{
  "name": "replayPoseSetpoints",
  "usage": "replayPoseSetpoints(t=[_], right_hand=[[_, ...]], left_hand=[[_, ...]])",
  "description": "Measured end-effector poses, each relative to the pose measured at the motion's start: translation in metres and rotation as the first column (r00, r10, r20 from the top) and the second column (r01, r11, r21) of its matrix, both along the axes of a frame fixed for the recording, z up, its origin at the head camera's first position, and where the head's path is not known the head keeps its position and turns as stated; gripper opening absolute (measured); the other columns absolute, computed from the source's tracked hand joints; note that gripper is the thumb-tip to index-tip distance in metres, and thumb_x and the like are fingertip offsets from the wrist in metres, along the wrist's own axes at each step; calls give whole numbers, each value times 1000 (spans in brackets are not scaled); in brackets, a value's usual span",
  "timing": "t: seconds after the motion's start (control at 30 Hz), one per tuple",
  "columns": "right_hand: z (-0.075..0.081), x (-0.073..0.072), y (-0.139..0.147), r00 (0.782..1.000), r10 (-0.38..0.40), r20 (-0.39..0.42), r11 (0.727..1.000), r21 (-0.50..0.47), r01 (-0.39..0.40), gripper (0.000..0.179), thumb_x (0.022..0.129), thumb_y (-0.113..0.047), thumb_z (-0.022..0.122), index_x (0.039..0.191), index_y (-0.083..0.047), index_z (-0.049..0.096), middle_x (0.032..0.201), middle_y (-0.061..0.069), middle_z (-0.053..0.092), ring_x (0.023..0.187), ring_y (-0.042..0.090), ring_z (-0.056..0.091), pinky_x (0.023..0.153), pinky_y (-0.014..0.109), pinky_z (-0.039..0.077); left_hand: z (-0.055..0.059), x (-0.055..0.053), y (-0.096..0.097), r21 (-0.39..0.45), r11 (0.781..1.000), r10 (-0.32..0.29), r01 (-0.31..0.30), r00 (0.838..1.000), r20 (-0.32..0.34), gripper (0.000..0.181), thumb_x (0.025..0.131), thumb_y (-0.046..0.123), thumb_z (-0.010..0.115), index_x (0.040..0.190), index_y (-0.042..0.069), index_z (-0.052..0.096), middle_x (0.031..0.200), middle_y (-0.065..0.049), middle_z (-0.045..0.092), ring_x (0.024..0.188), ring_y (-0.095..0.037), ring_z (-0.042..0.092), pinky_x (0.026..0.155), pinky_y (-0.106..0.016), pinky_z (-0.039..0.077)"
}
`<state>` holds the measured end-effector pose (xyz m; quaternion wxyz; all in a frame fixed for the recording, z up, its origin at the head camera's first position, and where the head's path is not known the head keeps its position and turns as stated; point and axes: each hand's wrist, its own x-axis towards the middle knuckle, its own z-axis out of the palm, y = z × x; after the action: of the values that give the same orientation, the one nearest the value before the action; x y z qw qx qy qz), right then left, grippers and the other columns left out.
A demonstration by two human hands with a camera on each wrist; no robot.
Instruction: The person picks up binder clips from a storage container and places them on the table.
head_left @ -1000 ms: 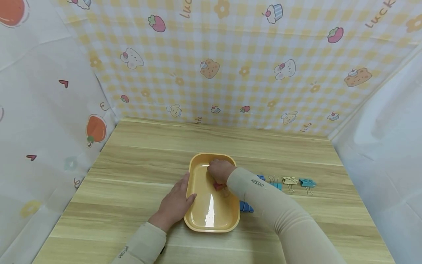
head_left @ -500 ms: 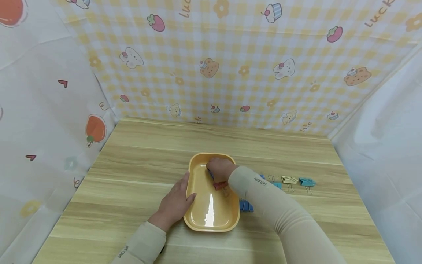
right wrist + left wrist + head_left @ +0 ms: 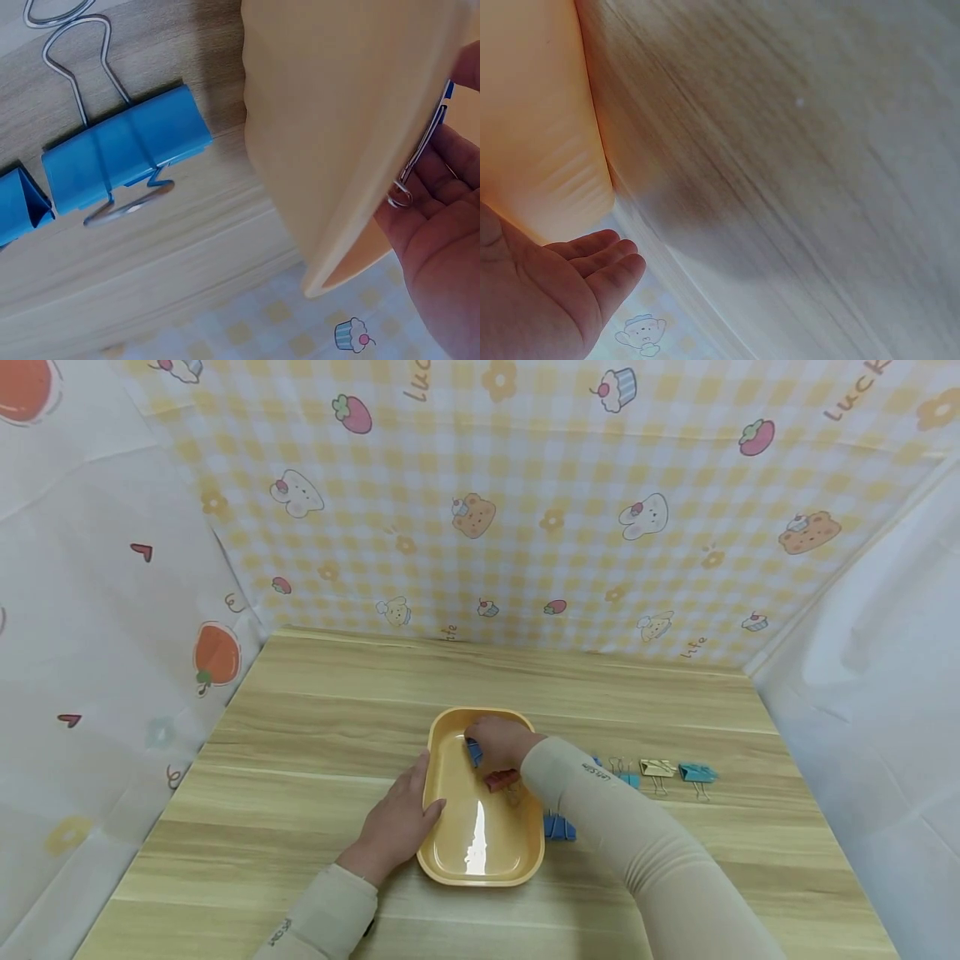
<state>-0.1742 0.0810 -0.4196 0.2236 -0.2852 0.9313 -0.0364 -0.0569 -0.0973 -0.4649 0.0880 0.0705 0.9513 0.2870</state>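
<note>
A yellow tray (image 3: 480,860) stands on the wooden table. My left hand (image 3: 397,814) rests at its left side, the thumb over the rim and the straight fingers along the outer wall. In the left wrist view that hand's fingers (image 3: 611,277) stretch beside the tray wall. Inside the tray's far part, my right hand (image 3: 501,743) holds a blue binder clip (image 3: 474,752), partly hidden by the fingers. Its wire handle (image 3: 411,161) lies along the palm side in the right wrist view. A red binder clip (image 3: 500,780) lies in the tray, below the right hand.
A dark blue binder clip (image 3: 559,827) lies against the tray's right side. Farther right, a light blue clip (image 3: 628,780), a pale yellow clip (image 3: 657,768) and a teal clip (image 3: 697,773) form a row, partly covered by the right sleeve. A patterned cloth (image 3: 555,560) hangs behind the table.
My right hand has shifted slightly left inside the tray, and the blue binder clip in it shows more. The red binder clip is less covered. My left hand has stayed at the rim.
</note>
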Motion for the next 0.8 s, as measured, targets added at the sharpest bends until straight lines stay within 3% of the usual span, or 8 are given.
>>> replayPoseSetpoints(t=[0.2, 0.37, 0.5, 0.8], right_hand=[[3, 2, 0, 1000, -18, 23, 999, -43, 19, 55, 77, -16, 79, 128, -11, 59, 118, 2, 59, 106, 14, 53, 98, 27, 43], [4, 0, 2, 999, -9, 33, 989, -147, 13, 28, 77, -7, 74, 103, -10, 64, 92, -2, 61, 84, 13, 56, 82, 26, 47], [4, -3, 4, 1000, 5, 10, 982, -186, -3, 19, 79, -8, 72, 95, -10, 63, 81, -4, 59, 73, 12, 55, 72, 25, 48], [9, -5, 9, 996, -62, 71, 970, -230, 77, 41, 82, -13, 74, 120, -3, 61, 98, 1, 62, 85, 14, 55, 80, 28, 50]], left_hand=[[0, 0, 0, 7, 1000, 2, -3, 1000, 6, 76, 97, 32, 55, 155, 6, 13, 148, -24, 38, 134, -38, 40, 100, -53, 42], [1, 0, 0, 12, 1000, 2, -2, 1000, 0, 76, 97, 32, 55, 155, 6, 14, 148, -24, 38, 134, -39, 40, 100, -53, 42], [2, 0, 0, 13, 1000, 2, -2, 1000, -1, 76, 97, 32, 55, 155, 6, 14, 148, -24, 38, 133, -39, 41, 100, -53, 42], [2, 1, 1, 6, 1000, 7, -7, 1000, 11, 76, 97, 31, 55, 155, 6, 13, 148, -24, 37, 133, -38, 41, 101, -52, 42]])
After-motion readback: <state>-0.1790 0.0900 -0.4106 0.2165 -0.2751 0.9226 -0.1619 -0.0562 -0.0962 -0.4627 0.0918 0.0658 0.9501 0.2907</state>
